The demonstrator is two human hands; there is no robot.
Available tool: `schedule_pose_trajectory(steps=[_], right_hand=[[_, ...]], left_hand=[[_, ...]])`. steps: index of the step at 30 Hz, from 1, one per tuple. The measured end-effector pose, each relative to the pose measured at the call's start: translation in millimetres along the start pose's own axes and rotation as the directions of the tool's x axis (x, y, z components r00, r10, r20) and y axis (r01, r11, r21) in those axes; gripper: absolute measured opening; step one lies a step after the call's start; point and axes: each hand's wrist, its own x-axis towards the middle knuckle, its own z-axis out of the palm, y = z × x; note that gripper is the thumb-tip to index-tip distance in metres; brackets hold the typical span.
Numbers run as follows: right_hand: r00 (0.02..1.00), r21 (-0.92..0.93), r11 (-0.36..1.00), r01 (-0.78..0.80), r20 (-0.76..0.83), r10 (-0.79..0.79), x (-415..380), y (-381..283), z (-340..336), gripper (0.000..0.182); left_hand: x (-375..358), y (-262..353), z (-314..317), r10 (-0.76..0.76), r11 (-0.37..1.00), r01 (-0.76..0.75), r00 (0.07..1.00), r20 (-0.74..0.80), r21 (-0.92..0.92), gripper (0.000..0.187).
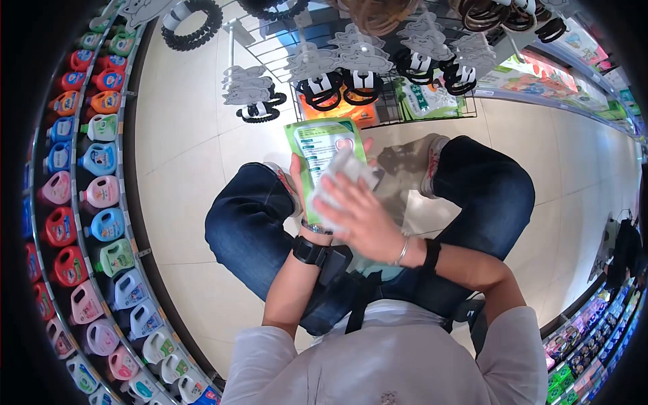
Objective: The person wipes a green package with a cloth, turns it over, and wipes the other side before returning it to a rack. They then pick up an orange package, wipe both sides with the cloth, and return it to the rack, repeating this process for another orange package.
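While the left hand (298, 187) grips the green packet (314, 150) by its edges between the knees (233, 212), the right hand (359, 219), too blurred to tell its grip, carries a white cloth (349, 170) over it; wiping seems underway, the next stroke calling for steady support

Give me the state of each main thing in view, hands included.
Green packet, held, printed side up
Left hand, gripping the packet, partly hidden
White cloth, bunched, blurred, over the packet
Right hand, on the cloth, blurred
Hair ties, hanging
Bottles, standing in rows
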Motion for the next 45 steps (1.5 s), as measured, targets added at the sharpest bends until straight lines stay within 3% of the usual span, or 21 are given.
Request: schedule_pose_trajectory(steps=[3,4,5,7,9,11,12,13,15,19,21,25,26,27,30,31,33,37,38,43,45], right_hand=[[0.996,0.123,0.99,0.062,0.051,-0.069,-3.7,-4.4,4.3,0.052],[1.0,0.05,0.998,0.027,0.011,-0.027,2.1,2.9,1.9,0.052],[0.999,-0.027,1.0,-0.012,-0.03,0.011,8.9,11.9,-2.1,0.052],[0.994,-0.054,0.998,-0.042,-0.1,0.037,25.1,35.1,-13.9,0.05],[0.94,0.187,0.968,-0.165,-0.267,0.212,31.5,56.4,-19.1,0.058],[0.958,0.12,0.986,-0.112,-0.252,0.139,23.1,53.7,-5.5,0.057],[0.972,0.053,0.997,-0.048,-0.227,0.058,19.9,47.6,0.3,0.056],[0.988,0.038,0.998,-0.048,-0.148,0.053,14.4,31.9,5.2,0.056],[0.999,0.035,0.999,-0.032,0.022,0.031,-1.6,0.7,9.7,0.058],[0.999,0.061,0.998,-0.021,0.048,0.018,-2.9,-2.3,-1.2,0.058],[0.998,0.046,0.998,-0.044,0.057,0.041,4.0,9.0,-7.0,0.058],[0.975,0.052,0.989,-0.138,-0.169,0.145,22.2,38.5,-8.7,0.057],[0.966,0.087,0.986,-0.144,-0.206,0.159,22.6,41.1,-8.2,0.056],[0.965,0.085,0.986,-0.146,-0.207,0.16,22.6,37.5,-10.0,0.056],[0.999,-0.037,0.999,-0.038,-0.031,0.037,15.6,17.8,-11.2,0.052],[1.0,0.0,1.0,-0.002,0.029,0.002,7.3,9.6,-8.7,0.055],[0.993,0.043,0.998,0.035,0.115,-0.04,2.2,1.0,-5.4,0.056],[0.993,0.001,0.997,0.073,0.096,-0.073,11.3,19.0,-15.3,0.057],[1.0,-0.005,1.0,0.013,-0.021,-0.013,17.8,25.0,-20.1,0.057],[0.976,0.038,0.997,-0.074,-0.202,0.08,21.8,36.9,-21.1,0.057],[0.998,-0.071,0.997,-0.019,-0.069,0.014,14.4,17.8,-13.4,0.058]], left_hand=[[-3.7,1.8,-8.3,-0.114,0.984,0.103,0.991,-0.072,-0.145,0.092],[-5.1,-7.6,-3.6,-0.107,0.978,0.12,0.991,0.084,-0.173,0.088],[-3.9,-20.5,3.8,-0.012,0.999,0.005,0.99,-0.137,-0.051,0.084],[-5.8,-38.1,-0.4,-0.134,0.978,0.126,0.99,-0.036,-0.166,0.081],[-13.1,-45.1,-1.1,-0.203,0.979,0.204,0.973,-0.108,-0.002,0.08],[-8.8,-46.4,-16.0,-0.163,0.987,0.161,0.967,-0.195,-0.022,0.079],[-4.3,-40.3,-2.9,-0.03,0.996,0.016,0.986,-0.163,-0.085,0.076],[-5.0,-32.5,-12.1,0.038,0.925,-0.001,0.995,0.09,-0.381,0.075],[-4.5,-2.9,-21.2,-0.077,0.994,0.079,0.997,0.031,-0.072,0.077],[-4.4,-5.0,-5.8,-0.058,0.994,0.058,0.998,0.004,-0.088,0.082],[-6.3,-21.1,0.0,-0.066,0.955,0.065,0.998,0.009,-0.29,0.078],[-7.4,-41.8,11.4,0.011,1.0,-0.01,0.972,-0.235,0.006,0.071],[-4.7,-36.7,3.2,-0.073,0.89,0.041,0.996,-0.053,-0.453,0.069],[-4.9,-32.8,2.6,-0.075,0.89,0.044,0.996,-0.051,-0.454,0.069],[-7.7,-12.3,-6.4,0.006,0.947,0.025,0.995,0.097,-0.321,0.072],[-7.0,-2.8,-2.9,0.01,0.948,0.021,0.995,0.096,-0.317,0.072],[-5.7,9.5,5.2,0.051,0.999,-0.052,0.998,-0.041,-0.017,0.064],[-9.6,-9.2,-0.3,0.006,0.971,0.003,0.999,0.036,-0.237,0.068],[-15.4,-28.0,14.5,0.06,0.985,-0.021,0.973,-0.224,0.172,0.071],[-15.0,-37.1,17.3,-0.103,0.987,0.132,0.955,-0.279,0.089,0.073],[-10.5,-21.5,12.3,0.056,0.998,-0.042,0.953,-0.297,0.054,0.073]])
